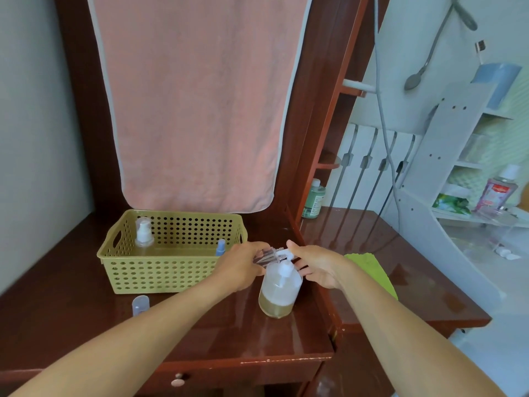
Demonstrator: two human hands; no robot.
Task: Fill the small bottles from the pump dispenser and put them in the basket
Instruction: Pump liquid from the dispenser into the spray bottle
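A translucent pump dispenser (279,293) with brownish liquid in its lower part stands on the dark wooden table. My left hand (240,267) holds a small clear bottle (264,257) tilted at the pump's nozzle. On the pump head (286,260) lies my right hand (313,265). To the left stands an olive perforated basket (171,270) holding a clear spray bottle (144,234) and a small blue-topped bottle (220,247).
A clear cap (140,305) lies on the table in front of the basket. A green cloth (372,270) lies right of my right arm. A pink towel (194,104) hangs behind the basket. A green bottle (313,200) and a white shelf unit (463,167) are at the right.
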